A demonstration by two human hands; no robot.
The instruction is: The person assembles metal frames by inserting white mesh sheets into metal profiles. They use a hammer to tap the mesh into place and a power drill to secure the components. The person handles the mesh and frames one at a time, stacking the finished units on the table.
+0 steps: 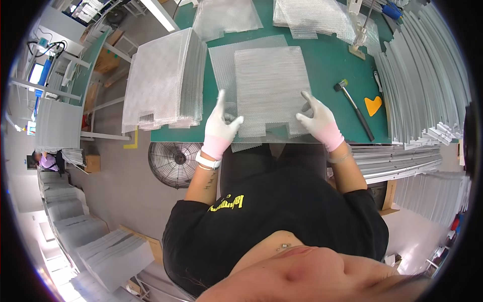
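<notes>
A whitish mesh sheet (271, 75) with a notch in its near edge lies in front of me, over another mesh sheet (221, 63) turned at an angle. My left hand (221, 126), in a white and pink glove, is at its left edge with thumb and forefinger spread. On the opposite side, my right hand (319, 121), gloved the same way, has its fingers apart beside the right edge. Neither hand holds anything; whether the fingertips touch the mesh I cannot tell. The sheets' near edge reaches the table's front edge.
On the green table (327, 63), a tall stack of mesh sheets (161, 75) stands left, with more piles (312, 17) at the back. A hammer (354, 108) and an orange scraper (373, 105) lie right, near stacked panels (427, 75). A floor fan (173, 163) stands below left.
</notes>
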